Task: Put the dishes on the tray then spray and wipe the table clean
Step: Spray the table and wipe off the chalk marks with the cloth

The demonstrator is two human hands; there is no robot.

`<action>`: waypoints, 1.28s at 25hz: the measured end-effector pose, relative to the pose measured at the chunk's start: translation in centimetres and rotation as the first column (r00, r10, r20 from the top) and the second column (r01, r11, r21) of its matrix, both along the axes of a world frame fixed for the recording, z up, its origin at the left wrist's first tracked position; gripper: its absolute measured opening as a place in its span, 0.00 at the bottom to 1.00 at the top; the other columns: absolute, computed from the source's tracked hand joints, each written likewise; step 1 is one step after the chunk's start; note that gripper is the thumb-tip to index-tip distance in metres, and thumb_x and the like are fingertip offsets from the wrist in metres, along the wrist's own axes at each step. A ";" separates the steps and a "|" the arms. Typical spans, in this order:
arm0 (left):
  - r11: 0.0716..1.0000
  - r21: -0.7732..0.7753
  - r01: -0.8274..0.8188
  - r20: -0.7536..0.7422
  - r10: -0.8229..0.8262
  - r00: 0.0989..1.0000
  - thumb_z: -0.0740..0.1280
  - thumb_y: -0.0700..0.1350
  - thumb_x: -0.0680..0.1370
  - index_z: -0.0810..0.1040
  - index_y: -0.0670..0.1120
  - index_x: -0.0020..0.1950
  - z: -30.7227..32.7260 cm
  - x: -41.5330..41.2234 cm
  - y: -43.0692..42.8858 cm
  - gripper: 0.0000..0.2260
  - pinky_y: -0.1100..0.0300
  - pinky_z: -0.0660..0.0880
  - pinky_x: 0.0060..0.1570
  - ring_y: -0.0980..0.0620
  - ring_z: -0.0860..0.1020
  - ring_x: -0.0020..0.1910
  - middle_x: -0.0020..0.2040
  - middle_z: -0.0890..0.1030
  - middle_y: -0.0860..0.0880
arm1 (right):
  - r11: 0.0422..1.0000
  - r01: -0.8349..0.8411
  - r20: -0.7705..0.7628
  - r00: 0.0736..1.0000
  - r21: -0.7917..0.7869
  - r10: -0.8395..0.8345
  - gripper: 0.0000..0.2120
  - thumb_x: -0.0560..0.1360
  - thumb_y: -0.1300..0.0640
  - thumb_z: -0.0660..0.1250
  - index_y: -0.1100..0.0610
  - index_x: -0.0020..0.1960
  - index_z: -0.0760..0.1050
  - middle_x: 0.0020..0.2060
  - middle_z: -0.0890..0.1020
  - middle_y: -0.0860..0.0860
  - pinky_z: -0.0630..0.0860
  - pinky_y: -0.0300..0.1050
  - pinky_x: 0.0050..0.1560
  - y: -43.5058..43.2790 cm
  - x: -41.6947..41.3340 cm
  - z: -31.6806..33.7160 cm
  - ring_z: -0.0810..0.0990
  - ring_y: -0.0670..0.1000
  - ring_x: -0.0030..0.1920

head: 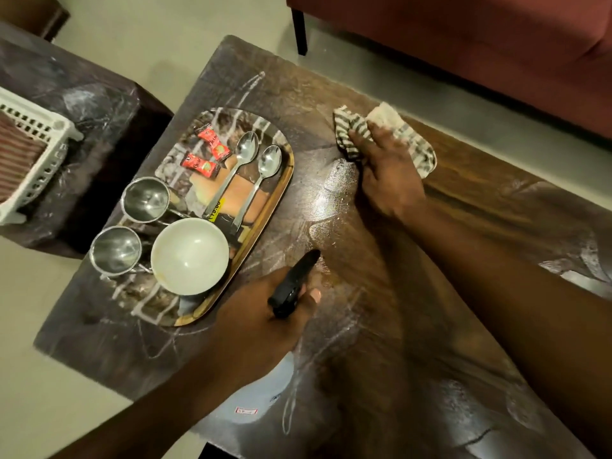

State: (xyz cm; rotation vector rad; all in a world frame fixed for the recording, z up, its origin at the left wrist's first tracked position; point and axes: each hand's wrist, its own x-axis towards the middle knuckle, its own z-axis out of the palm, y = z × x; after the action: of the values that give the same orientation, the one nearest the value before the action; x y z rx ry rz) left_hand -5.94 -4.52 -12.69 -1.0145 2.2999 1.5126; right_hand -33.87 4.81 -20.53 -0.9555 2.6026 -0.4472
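A printed oval tray lies on the left part of the dark marble table. On it stand a white bowl, two steel cups, two spoons and red sachets. My left hand grips a spray bottle with a black nozzle just right of the tray; its pale body shows below my wrist. My right hand presses a striped cloth onto the table near its far edge. A wet sheen lies between both hands.
A second dark table stands to the left with a white slotted basket on it. A red-brown sofa with a black leg runs along the far side. Pale floor surrounds the tables.
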 end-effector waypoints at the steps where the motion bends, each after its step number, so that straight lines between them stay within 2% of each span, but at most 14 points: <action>1: 1.000 0.022 -0.014 -0.014 0.014 1.000 0.72 0.59 0.79 0.79 0.59 0.52 0.2 1.0 0.1 0.06 0.43 0.84 0.43 0.52 0.85 0.36 0.37 0.84 0.53 | 1.000 -0.017 0.012 1.000 -0.011 0.017 0.29 0.85 0.58 0.57 0.43 0.85 0.59 0.86 0.54 0.53 0.47 0.60 0.85 0.1 1.8 0.3 0.50 0.59 0.86; 5: 0.998 0.020 -0.061 -0.039 0.062 0.997 0.71 0.62 0.79 0.80 0.60 0.58 0.8 4.2 0.7 0.11 0.44 0.85 0.44 0.55 0.85 0.37 0.45 0.86 0.56 | 0.940 -0.341 0.013 0.940 -0.026 0.342 0.28 0.85 0.52 0.55 0.44 0.84 0.59 0.86 0.55 0.52 0.49 0.62 0.85 4.2 14.5 -0.1 0.49 0.56 0.86; 8: 0.998 -0.028 -0.049 -0.055 0.047 0.997 0.68 0.63 0.78 0.79 0.62 0.59 1.0 5.3 0.4 0.13 0.43 0.84 0.43 0.54 0.85 0.38 0.45 0.85 0.56 | 0.690 -0.723 0.026 0.690 -0.006 0.723 0.34 0.79 0.52 0.67 0.46 0.83 0.62 0.85 0.58 0.52 0.52 0.62 0.85 8.0 21.6 -0.5 0.49 0.55 0.86; 10: 0.999 -0.008 -0.032 -0.057 0.032 0.998 0.68 0.61 0.78 0.80 0.63 0.60 1.2 5.8 0.3 0.12 0.43 0.84 0.44 0.53 0.85 0.39 0.43 0.85 0.55 | 0.568 -0.823 0.037 0.567 -0.001 0.823 0.35 0.78 0.52 0.65 0.45 0.84 0.62 0.85 0.58 0.51 0.53 0.61 0.85 8.9 19.9 -0.2 0.52 0.55 0.86; 12: 1.000 0.000 0.013 -0.055 -0.013 0.998 0.70 0.60 0.79 0.81 0.59 0.59 0.9 6.5 0.1 0.11 0.40 0.83 0.46 0.49 0.85 0.40 0.41 0.85 0.49 | 0.748 -0.662 0.018 0.749 0.037 0.662 0.32 0.79 0.49 0.58 0.44 0.84 0.62 0.85 0.60 0.51 0.59 0.59 0.83 9.4 16.7 0.0 0.60 0.58 0.84; 14: 0.999 -0.018 0.050 -0.064 -0.051 0.997 0.70 0.61 0.78 0.80 0.53 0.58 0.6 7.4 -0.2 0.15 0.38 0.82 0.51 0.46 0.85 0.45 0.45 0.86 0.45 | 0.952 -0.300 -0.012 0.954 0.062 0.301 0.30 0.81 0.48 0.51 0.43 0.83 0.63 0.85 0.61 0.54 0.61 0.60 0.82 9.9 13.3 -0.3 0.62 0.63 0.83; 17: 0.997 -0.023 0.074 -0.053 -0.075 0.996 0.70 0.63 0.78 0.80 0.52 0.59 0.6 9.2 -0.6 0.18 0.41 0.82 0.49 0.48 0.85 0.43 0.42 0.85 0.46 | 0.988 0.157 -0.012 0.988 0.004 -0.157 0.30 0.81 0.56 0.53 0.46 0.83 0.64 0.85 0.61 0.56 0.52 0.60 0.84 10.0 12.1 -0.9 0.57 0.61 0.85; 19: 0.996 0.003 0.094 -0.033 -0.094 0.995 0.72 0.62 0.78 0.81 0.55 0.57 0.5 10.6 -1.0 0.14 0.45 0.82 0.47 0.53 0.85 0.40 0.39 0.86 0.49 | 0.966 0.255 -0.002 0.967 -0.029 -0.255 0.30 0.81 0.55 0.53 0.46 0.83 0.64 0.85 0.60 0.55 0.49 0.60 0.85 9.0 15.1 -0.9 0.55 0.59 0.85; 22: 0.987 0.050 0.152 -0.020 -0.151 0.988 0.74 0.58 0.77 0.83 0.57 0.53 0.6 13.0 -1.5 0.08 0.48 0.82 0.44 0.56 0.84 0.35 0.36 0.85 0.52 | 0.994 0.105 0.040 0.994 -0.035 -0.104 0.28 0.84 0.53 0.52 0.45 0.84 0.63 0.85 0.57 0.52 0.47 0.58 0.85 8.3 24.4 -0.3 0.51 0.58 0.86; 25: 0.975 0.026 0.221 -0.025 -0.220 0.975 0.70 0.64 0.77 0.81 0.57 0.58 0.6 14.8 -1.6 0.15 0.49 0.81 0.43 0.55 0.82 0.35 0.36 0.83 0.50 | 0.969 -0.247 0.018 0.969 -0.017 0.247 0.29 0.82 0.52 0.60 0.46 0.83 0.63 0.85 0.59 0.52 0.55 0.63 0.83 10.0 33.9 -0.5 0.52 0.58 0.86; 27: 0.971 0.047 0.234 -0.021 -0.234 0.972 0.67 0.67 0.75 0.82 0.53 0.57 0.5 16.2 -1.4 0.21 0.45 0.81 0.44 0.52 0.82 0.37 0.36 0.83 0.48 | 0.859 -0.511 -0.008 0.859 -0.007 0.511 0.29 0.81 0.51 0.61 0.48 0.82 0.65 0.84 0.64 0.54 0.58 0.63 0.82 12.4 38.0 -1.0 0.54 0.59 0.85; 29: 0.972 0.050 0.228 -0.002 -0.229 0.974 0.69 0.66 0.75 0.82 0.56 0.54 0.2 17.5 -0.9 0.16 0.43 0.82 0.47 0.51 0.84 0.40 0.37 0.84 0.49 | 0.717 -0.697 -0.017 0.717 -0.003 0.697 0.29 0.81 0.52 0.61 0.48 0.82 0.66 0.84 0.63 0.54 0.55 0.62 0.83 14.4 37.6 -1.1 0.54 0.58 0.85; 30: 0.972 0.055 0.228 0.010 -0.229 0.973 0.71 0.64 0.76 0.82 0.60 0.53 0.1 18.0 -0.6 0.11 0.44 0.82 0.49 0.52 0.85 0.41 0.38 0.85 0.48 | 0.695 -0.719 -0.030 0.695 -0.009 0.719 0.28 0.82 0.52 0.61 0.48 0.82 0.66 0.84 0.63 0.53 0.55 0.62 0.83 15.2 36.5 -1.2 0.56 0.58 0.85; 32: 0.973 0.083 0.215 0.047 -0.220 0.974 0.73 0.60 0.78 0.82 0.64 0.53 0.2 18.8 0.0 0.05 0.44 0.81 0.51 0.53 0.85 0.40 0.38 0.86 0.50 | 0.817 -0.576 -0.046 0.817 -0.008 0.575 0.26 0.84 0.52 0.60 0.48 0.82 0.66 0.84 0.64 0.54 0.56 0.62 0.83 16.0 33.9 -1.4 0.59 0.60 0.84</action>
State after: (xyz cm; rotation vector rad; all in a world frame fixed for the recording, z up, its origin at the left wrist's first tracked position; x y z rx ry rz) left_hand 12.85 -4.52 -12.52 -0.7469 2.2126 1.4538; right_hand 0.05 20.82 -21.93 -1.6949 2.1761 -0.2888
